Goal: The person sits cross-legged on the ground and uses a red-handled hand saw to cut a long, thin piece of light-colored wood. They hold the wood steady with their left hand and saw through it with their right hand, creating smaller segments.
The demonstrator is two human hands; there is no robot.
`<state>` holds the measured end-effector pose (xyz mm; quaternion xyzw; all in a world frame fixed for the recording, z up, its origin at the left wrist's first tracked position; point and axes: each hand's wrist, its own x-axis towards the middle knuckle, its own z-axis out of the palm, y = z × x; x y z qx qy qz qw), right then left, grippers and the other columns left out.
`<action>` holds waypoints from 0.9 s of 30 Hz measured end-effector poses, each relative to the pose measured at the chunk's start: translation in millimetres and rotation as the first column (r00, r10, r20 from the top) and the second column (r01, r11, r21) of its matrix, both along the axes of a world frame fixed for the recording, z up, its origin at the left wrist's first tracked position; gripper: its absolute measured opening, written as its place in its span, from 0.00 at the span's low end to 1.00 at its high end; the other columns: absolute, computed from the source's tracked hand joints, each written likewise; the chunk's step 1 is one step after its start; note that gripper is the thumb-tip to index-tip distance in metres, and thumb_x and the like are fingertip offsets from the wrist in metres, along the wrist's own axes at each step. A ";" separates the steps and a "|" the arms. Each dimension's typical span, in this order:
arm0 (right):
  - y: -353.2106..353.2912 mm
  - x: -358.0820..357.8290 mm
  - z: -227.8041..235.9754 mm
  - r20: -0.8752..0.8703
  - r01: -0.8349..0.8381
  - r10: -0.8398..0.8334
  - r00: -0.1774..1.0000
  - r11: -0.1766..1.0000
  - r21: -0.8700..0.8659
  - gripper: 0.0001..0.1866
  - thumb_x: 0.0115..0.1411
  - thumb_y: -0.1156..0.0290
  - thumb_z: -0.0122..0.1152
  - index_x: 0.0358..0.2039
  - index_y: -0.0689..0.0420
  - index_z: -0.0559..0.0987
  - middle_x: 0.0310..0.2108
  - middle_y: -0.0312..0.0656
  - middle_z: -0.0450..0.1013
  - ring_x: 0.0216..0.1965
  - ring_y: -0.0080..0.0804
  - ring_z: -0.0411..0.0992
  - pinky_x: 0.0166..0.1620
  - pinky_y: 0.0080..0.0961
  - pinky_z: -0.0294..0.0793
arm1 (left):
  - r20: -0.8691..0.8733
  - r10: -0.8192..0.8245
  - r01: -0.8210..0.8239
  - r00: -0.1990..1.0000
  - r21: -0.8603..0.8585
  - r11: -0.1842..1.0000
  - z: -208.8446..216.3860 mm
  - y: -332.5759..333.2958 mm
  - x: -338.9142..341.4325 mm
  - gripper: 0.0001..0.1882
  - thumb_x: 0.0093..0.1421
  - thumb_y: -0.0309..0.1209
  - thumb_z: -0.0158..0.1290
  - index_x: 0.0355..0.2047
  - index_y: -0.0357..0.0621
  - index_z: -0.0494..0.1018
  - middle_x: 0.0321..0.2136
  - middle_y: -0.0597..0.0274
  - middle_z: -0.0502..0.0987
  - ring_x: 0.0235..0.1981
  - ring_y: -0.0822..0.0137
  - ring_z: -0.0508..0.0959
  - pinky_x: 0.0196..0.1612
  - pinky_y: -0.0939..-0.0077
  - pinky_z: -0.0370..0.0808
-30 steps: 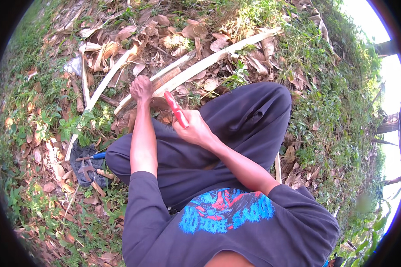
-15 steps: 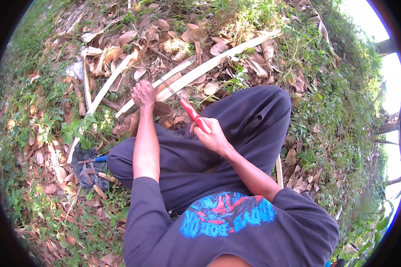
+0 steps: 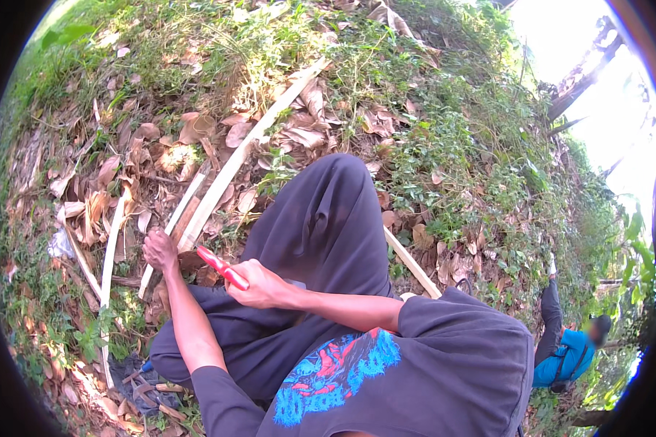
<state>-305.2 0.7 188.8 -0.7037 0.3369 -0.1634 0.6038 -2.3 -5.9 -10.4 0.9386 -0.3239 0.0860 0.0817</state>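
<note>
My left hand (image 3: 159,250) is closed around a short pale wooden strip (image 3: 188,199), whose lower end (image 3: 146,280) shows below the fist. In my right hand (image 3: 259,284) is a red-handled tool (image 3: 220,266) with white marks on its grip, pointing up and left toward the wood. Its narrow blade is barely visible now, so I cannot tell whether it is a saw or a knife. Beside the short strip lies a brown piece of wood (image 3: 187,218). A longer pale strip (image 3: 251,142) slants away to the upper right, its near end close to the red handle.
More pale strips (image 3: 112,251) lie on the leaf litter at left, near a white plastic scrap (image 3: 60,245). Another strip (image 3: 412,264) lies beyond my bent knee (image 3: 335,189). Tools rest on a dark cloth (image 3: 142,390) at lower left. A person in blue (image 3: 567,357) is at far right.
The view has swung to the right, so my hands and the wood appear farther left. A person at the right edge has come into view. Both hands keep their holds.
</note>
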 end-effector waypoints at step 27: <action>12.9 0.2 7.3 0.050 0.048 -0.048 0.998 0.999 0.016 0.10 0.53 0.73 0.55 0.21 0.65 0.69 0.14 0.52 0.65 0.15 0.30 0.64 0.24 0.38 0.65 | -0.024 -0.010 0.008 1.000 -0.086 0.996 9.8 6.5 -1.5 0.13 0.64 0.40 0.47 0.39 0.48 0.77 0.36 0.53 0.79 0.41 0.52 0.79 0.44 0.51 0.74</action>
